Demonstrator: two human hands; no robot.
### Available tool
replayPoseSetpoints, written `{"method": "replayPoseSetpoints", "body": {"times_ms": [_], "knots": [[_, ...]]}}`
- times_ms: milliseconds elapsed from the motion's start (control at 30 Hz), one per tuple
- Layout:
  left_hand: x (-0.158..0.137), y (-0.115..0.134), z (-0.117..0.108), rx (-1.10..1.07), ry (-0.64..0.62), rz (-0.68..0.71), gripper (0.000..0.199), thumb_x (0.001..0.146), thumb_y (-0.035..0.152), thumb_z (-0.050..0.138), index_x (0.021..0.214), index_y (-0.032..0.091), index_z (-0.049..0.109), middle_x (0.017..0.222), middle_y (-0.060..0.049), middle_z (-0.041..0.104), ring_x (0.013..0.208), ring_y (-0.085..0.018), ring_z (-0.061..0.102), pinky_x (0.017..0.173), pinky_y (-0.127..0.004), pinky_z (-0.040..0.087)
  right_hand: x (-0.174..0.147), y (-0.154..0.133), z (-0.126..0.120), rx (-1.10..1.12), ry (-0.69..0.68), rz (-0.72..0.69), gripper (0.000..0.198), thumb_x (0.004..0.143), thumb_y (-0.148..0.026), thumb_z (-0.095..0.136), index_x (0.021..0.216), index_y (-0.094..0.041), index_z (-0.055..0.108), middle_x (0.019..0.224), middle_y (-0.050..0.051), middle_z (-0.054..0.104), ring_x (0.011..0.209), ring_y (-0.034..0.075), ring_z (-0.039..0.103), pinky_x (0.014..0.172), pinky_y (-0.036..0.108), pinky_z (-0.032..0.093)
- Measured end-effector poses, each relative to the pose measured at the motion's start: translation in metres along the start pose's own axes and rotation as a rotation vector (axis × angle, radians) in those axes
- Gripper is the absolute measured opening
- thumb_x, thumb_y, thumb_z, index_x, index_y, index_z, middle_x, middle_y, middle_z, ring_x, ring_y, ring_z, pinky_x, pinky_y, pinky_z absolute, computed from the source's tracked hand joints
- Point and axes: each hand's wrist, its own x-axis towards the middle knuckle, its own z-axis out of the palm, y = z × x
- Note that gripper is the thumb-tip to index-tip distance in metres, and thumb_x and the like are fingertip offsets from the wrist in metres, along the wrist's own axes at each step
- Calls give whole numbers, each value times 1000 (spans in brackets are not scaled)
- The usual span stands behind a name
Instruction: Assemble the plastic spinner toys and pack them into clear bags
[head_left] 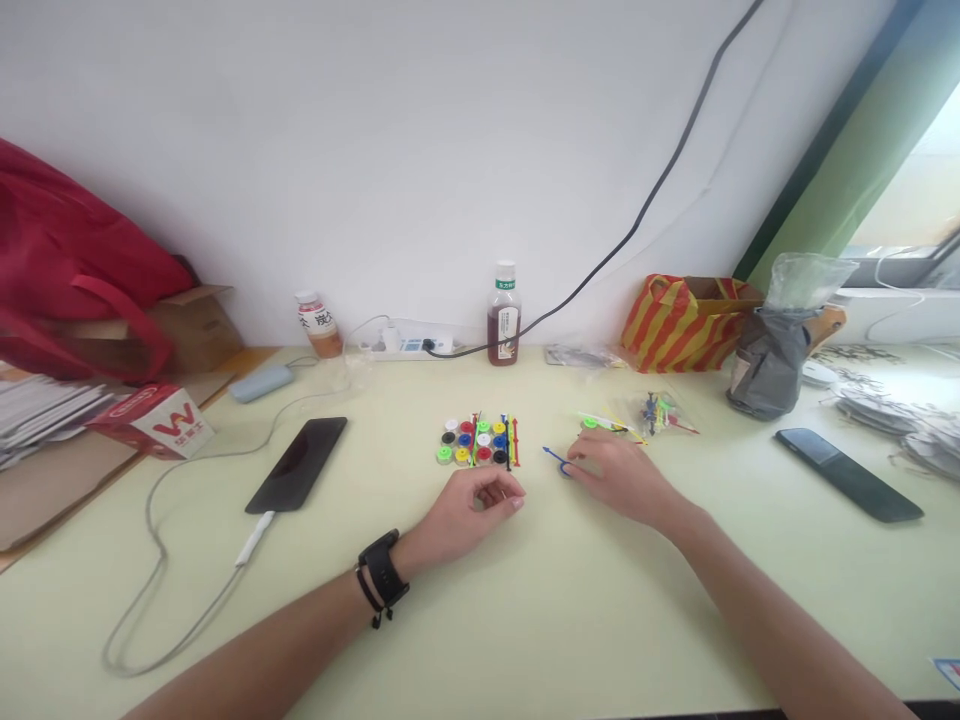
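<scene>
My right hand (619,472) pinches a thin blue plastic stick (553,455) with an arrow-like tip; a small blue round piece (565,468) shows at its fingertips. My left hand (476,505) rests near the table's middle, fingers curled toward the thumb, with nothing visible in them. Just beyond it, small round plastic pieces (465,440) in white, red, black, blue, green and yellow stand in rows. Thin coloured sticks (515,442) lie among and beside them. Behind my right hand are more green and yellow pieces (590,423), partly hidden, and a clear bag of coloured parts (660,412).
A phone (297,465) on a white cable lies left, and a dark handset (847,475) lies right. Along the wall stand a drink bottle (504,315), a power strip (420,346), another bottle (319,325) and a striped bag (682,325). A black cable hangs across the wall.
</scene>
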Motion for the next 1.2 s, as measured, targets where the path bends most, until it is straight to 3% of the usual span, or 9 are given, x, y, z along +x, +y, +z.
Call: {"method": "replayPoseSetpoints", "body": {"times_ms": [133, 200, 300, 467, 733, 867, 933, 1100, 1200], "knots": [[-1, 0, 0, 17, -8, 1, 20, 93, 37, 69, 91, 18, 73, 88, -5, 69, 77, -16, 57, 71, -27, 47, 4, 28, -10, -49, 303, 104, 31, 100, -48, 53, 114, -24, 68, 115, 12, 71, 113, 33, 63, 97, 47, 48], [-1, 0, 0, 19, -12, 1, 20, 92, 38, 69, 90, 18, 73, 87, -5, 69, 76, -16, 57, 70, -27, 47, 4, 43, -11, -104, 336, 174, 37, 102, -47, 47, 125, -24, 65, 126, 12, 69, 122, 34, 59, 104, 50, 45], [-1, 0, 0, 22, -19, 6, 20, 92, 37, 69, 90, 18, 73, 86, -4, 69, 76, -16, 58, 70, -27, 47, 2, 57, -6, -131, 232, 215, 45, 105, -47, 39, 136, -23, 60, 136, 13, 65, 132, 35, 55, 109, 52, 42], [-1, 0, 0, 23, -27, 4, 21, 92, 38, 69, 90, 18, 73, 86, -5, 69, 76, -16, 58, 70, -28, 47, 0, 50, 6, -113, 68, 130, 43, 106, -44, 40, 139, -26, 60, 141, 12, 63, 133, 34, 55, 112, 53, 41], [0, 2, 2, 8, -25, 0, 21, 91, 39, 70, 88, 18, 74, 83, -4, 68, 74, -16, 57, 68, -27, 47, 2, 20, 6, 69, 7, -8, 37, 106, -44, 44, 132, -29, 66, 135, 10, 64, 124, 30, 60, 105, 48, 48], [0, 0, 2, -6, -27, 9, 21, 91, 37, 70, 88, 17, 73, 81, -3, 68, 72, -15, 57, 68, -27, 46, -1, 7, 7, 68, -13, 5, 49, 94, -55, 64, 137, -30, 62, 135, 9, 64, 124, 32, 59, 105, 50, 48], [0, 0, 2, -2, -28, 8, 20, 91, 36, 69, 88, 17, 73, 79, -3, 68, 72, -15, 56, 67, -26, 45, -2, 3, 8, 67, -32, -5, 52, 92, -51, 68, 139, -31, 60, 135, 9, 65, 124, 32, 59, 105, 51, 48], [0, -3, 3, 13, -29, 4, 19, 92, 35, 68, 89, 17, 72, 81, -3, 68, 73, -15, 56, 68, -26, 44, -1, 0, 2, 137, -95, -25, 37, 97, -39, 63, 132, -31, 66, 125, 8, 71, 114, 29, 66, 99, 47, 53], [0, -2, 2, 10, -40, 5, 19, 92, 35, 68, 88, 17, 72, 81, -3, 68, 73, -15, 56, 68, -26, 45, 0, 6, -11, 148, -80, -48, 52, 90, -48, 71, 138, -32, 63, 131, 8, 69, 118, 31, 65, 103, 47, 52]]}}
